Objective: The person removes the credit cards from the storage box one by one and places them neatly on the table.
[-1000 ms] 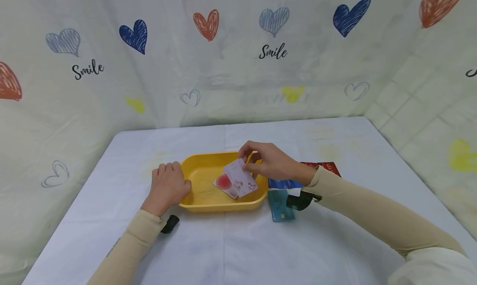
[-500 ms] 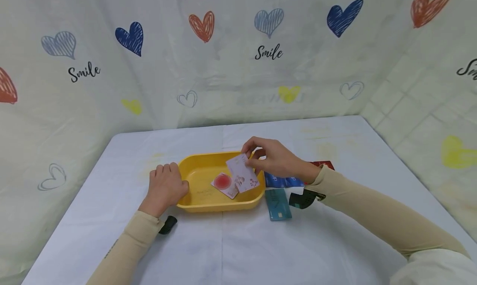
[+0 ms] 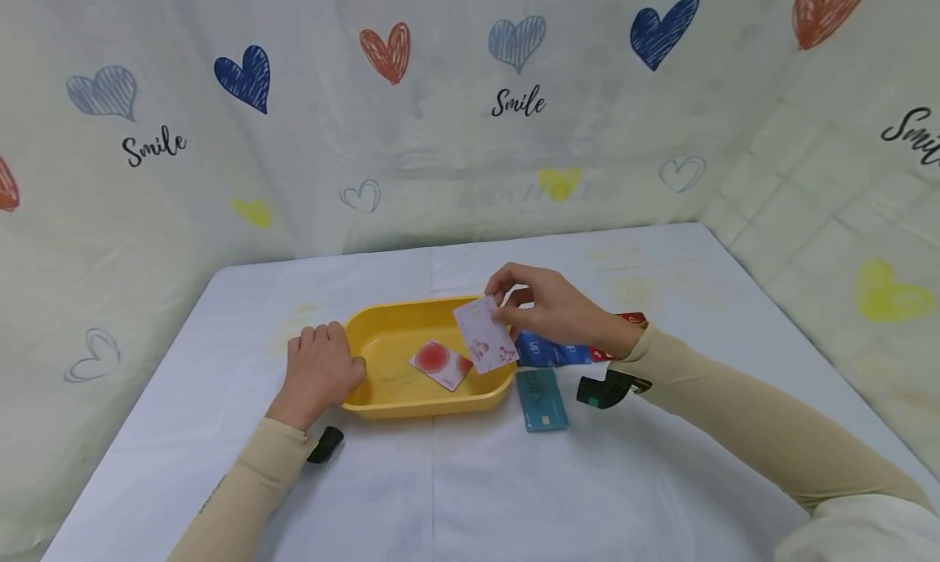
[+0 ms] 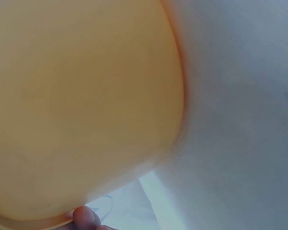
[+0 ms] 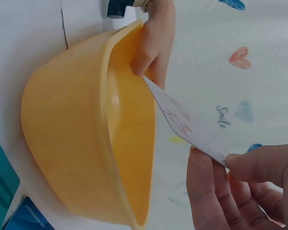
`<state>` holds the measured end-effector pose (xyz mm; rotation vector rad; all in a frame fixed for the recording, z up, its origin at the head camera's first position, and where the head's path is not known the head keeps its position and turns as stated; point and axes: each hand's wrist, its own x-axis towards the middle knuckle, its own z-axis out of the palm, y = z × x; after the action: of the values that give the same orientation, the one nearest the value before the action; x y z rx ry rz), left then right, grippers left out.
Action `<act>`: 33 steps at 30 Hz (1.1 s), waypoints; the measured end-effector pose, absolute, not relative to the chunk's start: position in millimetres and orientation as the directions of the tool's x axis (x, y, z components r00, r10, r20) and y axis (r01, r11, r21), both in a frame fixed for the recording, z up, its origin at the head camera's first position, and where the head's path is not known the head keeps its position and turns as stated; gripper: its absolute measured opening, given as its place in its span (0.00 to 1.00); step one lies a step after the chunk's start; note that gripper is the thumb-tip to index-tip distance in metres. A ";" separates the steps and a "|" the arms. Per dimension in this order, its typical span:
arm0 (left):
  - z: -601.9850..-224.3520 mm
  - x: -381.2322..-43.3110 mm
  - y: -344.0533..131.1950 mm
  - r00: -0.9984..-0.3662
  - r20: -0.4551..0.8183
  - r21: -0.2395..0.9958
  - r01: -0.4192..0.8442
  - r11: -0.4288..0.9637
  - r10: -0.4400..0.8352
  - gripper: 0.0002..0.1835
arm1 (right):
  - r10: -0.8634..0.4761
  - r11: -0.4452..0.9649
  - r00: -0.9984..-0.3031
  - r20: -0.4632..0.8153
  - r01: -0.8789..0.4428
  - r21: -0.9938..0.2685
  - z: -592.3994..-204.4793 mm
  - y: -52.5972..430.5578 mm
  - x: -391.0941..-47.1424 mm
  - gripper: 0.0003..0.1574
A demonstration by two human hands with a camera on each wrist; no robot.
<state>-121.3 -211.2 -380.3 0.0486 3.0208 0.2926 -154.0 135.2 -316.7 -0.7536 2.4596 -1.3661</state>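
Note:
My left hand [image 3: 319,373] grips the left end of a yellow plastic basin [image 3: 433,407], its thumb over the rim. In the left wrist view the basin wall [image 4: 96,105] fills much of the picture, with a fingertip [image 4: 84,218] at its rim. My right hand [image 3: 552,307] pinches a pale card with pink flower prints [image 3: 485,334] between thumb and fingers, above the basin's right part. The right wrist view shows this card [image 5: 175,115] tilted, nearly edge-on. Inside the basin lies a white card with a red circle [image 3: 439,363].
A teal card [image 3: 542,400] lies on the white tablecloth [image 3: 470,488] just right of the basin. Behind it are blue VIP cards [image 3: 538,351] and red cards [image 3: 633,318], partly covered by the right hand and wrist. A printed cloth [image 3: 433,121] hangs behind the table.
The right hand has raised the flower-print card and drawn it slightly right, uncovering more of the red-circle card. My left hand keeps its grip on the basin. The head view has shifted slightly.

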 end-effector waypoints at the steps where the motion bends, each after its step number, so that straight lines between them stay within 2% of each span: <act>1: -380.7 -121.2 -211.6 -0.994 -0.101 0.193 0.023 0.981 0.043 0.13 | -0.533 0.438 -0.845 0.047 -0.323 -0.839 -316.5 136.4 -153.9 0.17; 33: -379.1 -119.5 -209.3 -0.993 -0.108 0.189 0.028 0.982 0.049 0.13 | -0.417 0.466 -0.909 0.017 -0.229 -0.855 -323.1 178.4 -141.6 0.18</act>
<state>-119.5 -209.3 -379.1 0.0588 3.0150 0.2854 -141.6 178.4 -323.1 -0.5627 2.5176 -1.4225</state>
